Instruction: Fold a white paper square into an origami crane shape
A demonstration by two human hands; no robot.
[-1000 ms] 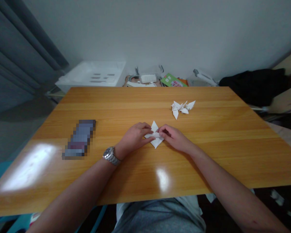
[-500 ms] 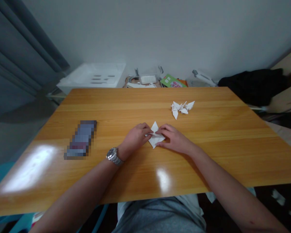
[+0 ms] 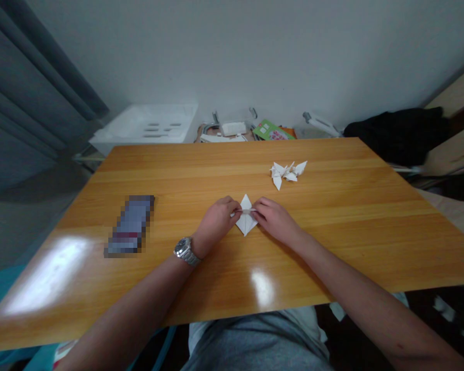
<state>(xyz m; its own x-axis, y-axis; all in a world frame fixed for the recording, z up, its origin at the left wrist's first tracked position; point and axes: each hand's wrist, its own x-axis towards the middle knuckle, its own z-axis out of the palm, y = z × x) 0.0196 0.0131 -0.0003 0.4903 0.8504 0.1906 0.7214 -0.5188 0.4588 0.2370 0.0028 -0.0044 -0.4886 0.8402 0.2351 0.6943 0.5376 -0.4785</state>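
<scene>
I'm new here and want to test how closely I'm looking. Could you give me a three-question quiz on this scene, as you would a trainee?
1. Pick one. What do the fingers of the left hand and the right hand hold? (a) a phone (b) a folded paper (c) a green booklet

2. True or false? The white shapes on the table lie closer to the wall than the folded paper does.

3. Open question. What is worn right next to the left hand?

Key: 1. (b). 2. True. 3. A metal watch.
</scene>
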